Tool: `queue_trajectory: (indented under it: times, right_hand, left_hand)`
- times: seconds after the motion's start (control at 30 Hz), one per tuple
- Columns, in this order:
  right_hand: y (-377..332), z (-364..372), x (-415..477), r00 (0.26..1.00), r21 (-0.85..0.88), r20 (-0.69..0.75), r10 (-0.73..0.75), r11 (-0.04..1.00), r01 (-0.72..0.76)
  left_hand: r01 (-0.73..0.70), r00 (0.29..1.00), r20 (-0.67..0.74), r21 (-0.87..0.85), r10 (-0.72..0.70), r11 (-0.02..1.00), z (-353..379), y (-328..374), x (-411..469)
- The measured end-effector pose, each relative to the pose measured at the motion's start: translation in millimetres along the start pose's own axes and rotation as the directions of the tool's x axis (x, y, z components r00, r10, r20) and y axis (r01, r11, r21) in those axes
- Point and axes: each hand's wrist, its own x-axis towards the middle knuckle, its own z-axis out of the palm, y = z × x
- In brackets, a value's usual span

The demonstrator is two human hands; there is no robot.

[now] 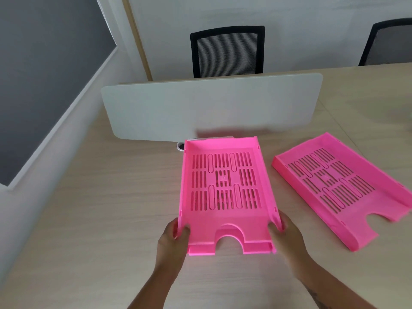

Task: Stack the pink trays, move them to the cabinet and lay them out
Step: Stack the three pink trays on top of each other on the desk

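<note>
A pink slotted tray (223,188) is in front of me over the wooden desk, its notched front edge toward me. It looks like two trays nested, since a second pink rim shows below the front edge. My left hand (172,239) grips its left front corner and my right hand (287,235) grips its right front corner. A second pink tray (338,188) lies flat on the desk to the right, turned at an angle, apart from both hands.
A white divider panel (211,105) stands across the desk (100,219) just behind the held tray, with a small white cable port (180,146) at its foot. Two black mesh chairs (227,51) (388,41) stand beyond. A grey wall is at the left.
</note>
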Motion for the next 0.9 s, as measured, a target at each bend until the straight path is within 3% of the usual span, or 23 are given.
queue_trajectory:
  times: [0.13,0.27,0.47,0.73,0.9]
  right_hand:
    - [-35,-39,10,0.994,0.073,-0.082,-0.069,0.994,0.075]
    - [-63,-78,27,0.972,0.165,-0.175,-0.158,0.968,0.187]
    - [-59,-128,44,0.949,0.065,-0.217,-0.227,0.967,0.246]
    - [-22,-260,84,0.942,-0.089,-0.235,-0.240,0.970,0.225]
    - [9,-326,121,0.958,-0.209,-0.209,-0.195,0.966,0.151]
  left_hand:
    - [-0.125,0.988,-0.074,0.091,0.132,0.988,-23,42,17]
    - [-0.248,0.958,-0.131,0.069,0.255,0.966,-19,96,24]
    - [-0.367,0.923,-0.107,0.037,0.369,0.930,53,141,3]
    - [-0.377,0.924,-0.061,0.031,0.379,0.925,193,185,-29]
    - [-0.268,0.963,-0.029,0.004,0.268,0.963,265,200,-40]
